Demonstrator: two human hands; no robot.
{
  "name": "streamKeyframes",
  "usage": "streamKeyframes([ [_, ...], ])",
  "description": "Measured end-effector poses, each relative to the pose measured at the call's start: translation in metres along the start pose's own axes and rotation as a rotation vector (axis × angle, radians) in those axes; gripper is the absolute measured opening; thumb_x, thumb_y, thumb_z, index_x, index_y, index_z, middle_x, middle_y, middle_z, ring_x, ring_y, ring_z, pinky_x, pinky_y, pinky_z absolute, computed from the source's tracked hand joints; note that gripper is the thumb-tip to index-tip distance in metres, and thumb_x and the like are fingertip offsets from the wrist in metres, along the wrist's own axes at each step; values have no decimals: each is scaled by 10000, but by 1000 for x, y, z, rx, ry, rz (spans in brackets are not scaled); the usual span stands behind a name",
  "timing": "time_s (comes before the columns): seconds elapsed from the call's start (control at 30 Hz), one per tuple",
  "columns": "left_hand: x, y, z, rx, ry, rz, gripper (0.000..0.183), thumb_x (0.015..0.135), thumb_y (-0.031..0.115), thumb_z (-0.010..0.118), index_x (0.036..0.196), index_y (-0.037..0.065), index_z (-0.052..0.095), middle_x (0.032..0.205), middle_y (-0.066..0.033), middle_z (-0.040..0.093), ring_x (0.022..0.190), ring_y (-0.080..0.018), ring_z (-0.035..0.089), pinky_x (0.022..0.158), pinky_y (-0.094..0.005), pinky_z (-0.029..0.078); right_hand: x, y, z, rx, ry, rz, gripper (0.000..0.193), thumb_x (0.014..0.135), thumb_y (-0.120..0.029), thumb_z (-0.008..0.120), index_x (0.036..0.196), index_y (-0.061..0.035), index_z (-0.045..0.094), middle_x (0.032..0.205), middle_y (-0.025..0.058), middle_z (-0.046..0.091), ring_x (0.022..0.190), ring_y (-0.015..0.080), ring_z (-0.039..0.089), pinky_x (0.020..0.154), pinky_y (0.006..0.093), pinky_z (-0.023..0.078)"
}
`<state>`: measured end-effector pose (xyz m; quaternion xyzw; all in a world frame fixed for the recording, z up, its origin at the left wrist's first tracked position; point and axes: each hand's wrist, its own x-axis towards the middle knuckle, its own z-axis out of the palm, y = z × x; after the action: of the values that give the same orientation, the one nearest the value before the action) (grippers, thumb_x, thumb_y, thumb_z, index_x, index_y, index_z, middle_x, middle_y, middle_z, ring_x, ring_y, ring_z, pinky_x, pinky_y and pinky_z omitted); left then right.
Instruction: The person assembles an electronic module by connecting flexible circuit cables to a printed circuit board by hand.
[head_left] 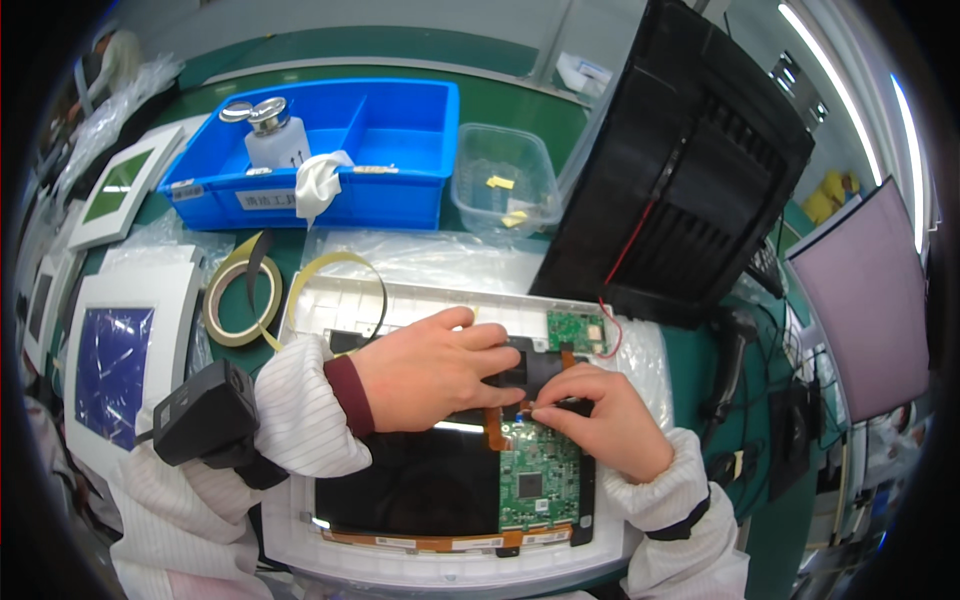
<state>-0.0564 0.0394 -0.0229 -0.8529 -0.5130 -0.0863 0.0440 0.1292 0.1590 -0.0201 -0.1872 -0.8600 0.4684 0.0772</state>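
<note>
My left hand lies palm down over the upper part of an opened display unit, its fingers spread. Beneath its fingertips runs an orange ribbon cable that reaches a green circuit board. My right hand pinches thumb and forefinger together at the board's upper edge, beside a small blue spot; whatever sits between the fingertips is too small to make out. A dark, glossy panel fills the unit's left side. All this rests in a white plastic housing, with a smaller green board at its top right.
Behind stands a blue divided bin holding a pump bottle, next to a clear plastic tub. Tape rolls lie left, near white framed panels. A large black casing and a handheld scanner stand right.
</note>
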Motion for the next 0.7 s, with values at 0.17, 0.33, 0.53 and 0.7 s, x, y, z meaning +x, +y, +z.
streamKeyframes([
  [0.17,-2,-4,-3,-27,-31,50,361,710,121,546,1055,211,604,1005,-12,498,986,-173,448,799,-294,363,2,3,0,-29,16,-8,92,713,-58,660,781,0,639,736,84,606,711,191,543,633,267,444],
  [0.33,0,-5,-6,-41,-38,120,324,716,144,540,1019,231,614,1064,-20,505,1006,-187,456,831,-317,370,2,5,2,16,39,-30,84,710,-57,657,771,-2,639,722,87,604,692,198,546,630,275,443],
  [0.53,2,-7,-5,-21,-37,166,298,723,150,542,1000,231,619,1079,-23,509,1013,-187,461,853,-327,372,3,7,4,65,61,-36,89,709,-53,656,767,9,633,716,96,597,652,188,563,602,262,446],
  [0.7,2,-10,1,-65,59,164,314,699,137,558,989,240,625,1085,-30,506,1011,-201,464,890,-354,359,5,4,4,90,59,-28,96,705,-49,661,764,19,628,716,92,593,638,174,564,595,251,445],
])
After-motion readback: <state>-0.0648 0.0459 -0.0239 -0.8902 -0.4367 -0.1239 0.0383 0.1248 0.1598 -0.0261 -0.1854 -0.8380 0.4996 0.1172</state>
